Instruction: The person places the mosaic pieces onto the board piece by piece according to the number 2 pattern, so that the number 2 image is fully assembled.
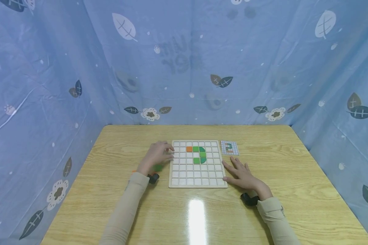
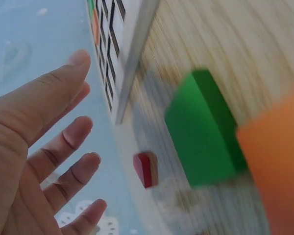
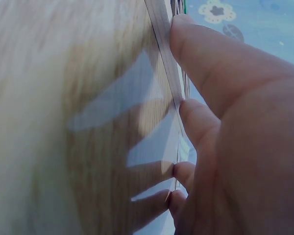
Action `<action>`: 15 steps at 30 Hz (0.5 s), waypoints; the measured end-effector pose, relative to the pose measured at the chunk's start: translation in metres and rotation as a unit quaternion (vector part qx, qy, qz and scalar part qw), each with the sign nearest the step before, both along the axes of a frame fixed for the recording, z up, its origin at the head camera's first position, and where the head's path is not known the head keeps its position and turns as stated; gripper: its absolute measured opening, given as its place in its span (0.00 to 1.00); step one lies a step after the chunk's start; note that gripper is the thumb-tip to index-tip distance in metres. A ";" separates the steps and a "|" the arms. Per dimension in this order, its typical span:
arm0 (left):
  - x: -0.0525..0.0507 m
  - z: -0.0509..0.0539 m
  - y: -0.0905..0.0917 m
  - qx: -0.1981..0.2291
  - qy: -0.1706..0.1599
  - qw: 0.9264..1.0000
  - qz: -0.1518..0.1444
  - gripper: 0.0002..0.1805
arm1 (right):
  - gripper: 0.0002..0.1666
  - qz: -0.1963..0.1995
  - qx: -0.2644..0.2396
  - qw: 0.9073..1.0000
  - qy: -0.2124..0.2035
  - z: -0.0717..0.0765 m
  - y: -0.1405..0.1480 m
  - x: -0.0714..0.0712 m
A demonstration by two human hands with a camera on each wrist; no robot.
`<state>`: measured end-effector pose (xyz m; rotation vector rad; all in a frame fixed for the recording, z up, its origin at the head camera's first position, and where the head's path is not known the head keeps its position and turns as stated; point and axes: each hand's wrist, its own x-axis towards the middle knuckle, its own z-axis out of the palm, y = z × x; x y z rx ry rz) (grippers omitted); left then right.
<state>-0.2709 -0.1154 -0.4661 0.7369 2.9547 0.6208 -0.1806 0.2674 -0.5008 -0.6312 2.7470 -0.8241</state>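
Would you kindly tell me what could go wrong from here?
The right hand, at the right edge of the board, might nudge it and jostle the tiles. The left hand is near the loose green block and orange block; its wrist might knock them.

Table (image 1: pixel 263 143): glossy wood grain. Board (image 1: pixel 197 186): matt wood. Curtain (image 1: pixel 184 44): shiny. Sleeves (image 1: pixel 125 207): matt cloth.

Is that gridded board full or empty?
Partly filled: the head view shows one orange piece and five green pieces on the board, with most squares bare.
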 end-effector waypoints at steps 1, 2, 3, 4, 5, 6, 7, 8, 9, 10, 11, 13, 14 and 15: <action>-0.001 0.000 -0.002 0.003 -0.003 1.000 0.001 0.15 | 0.41 0.000 0.000 1.000 0.001 0.000 0.000 0.000; -0.001 0.000 -0.004 0.005 -0.004 1.000 0.004 0.15 | 0.41 0.000 0.001 1.000 0.001 0.000 0.000 0.000; -0.002 -0.001 -0.006 0.005 -0.007 1.000 0.006 0.15 | 0.41 0.000 0.002 1.000 0.002 0.000 0.000 0.000; -0.003 -0.001 -0.008 0.005 -0.006 1.000 0.009 0.15 | 0.41 0.001 0.002 1.000 0.003 0.000 0.000 0.000; -0.004 -0.002 -0.010 0.003 -0.005 1.000 0.011 0.16 | 0.41 0.000 0.003 1.000 0.004 0.001 0.000 0.000; -0.004 -0.002 -0.011 0.001 -0.004 1.000 0.013 0.16 | 0.41 0.000 0.004 1.000 0.005 0.001 0.000 0.000; -0.005 -0.002 -0.013 -0.002 -0.003 1.000 0.016 0.17 | 0.41 -0.001 0.005 1.000 0.007 0.001 0.000 0.000; -0.006 -0.002 -0.014 -0.006 -0.002 1.000 0.019 0.17 | 0.41 -0.001 0.004 1.000 0.008 0.001 0.000 0.000; -0.007 -0.002 -0.016 -0.009 -0.001 1.000 0.020 0.17 | 0.41 -0.001 0.004 1.000 0.010 0.001 0.000 0.000; -0.007 -0.001 -0.017 -0.010 -0.001 1.000 0.021 0.18 | 0.41 -0.001 0.003 1.000 0.012 0.001 0.000 0.000; -0.008 -0.001 -0.018 -0.013 0.001 1.000 0.021 0.18 | 0.41 -0.002 0.002 1.000 0.013 0.001 0.000 0.000; -0.008 0.000 -0.020 -0.018 0.004 1.000 0.020 0.18 | 0.41 -0.001 0.001 1.000 0.017 0.000 0.000 0.000; -0.008 0.000 -0.021 -0.020 0.005 1.000 0.019 0.18 | 0.41 0.000 0.001 1.000 0.018 0.000 0.000 0.001; -0.008 0.001 -0.022 -0.022 0.007 1.000 0.019 0.19 | 0.41 0.000 0.001 1.000 0.018 0.000 0.000 0.001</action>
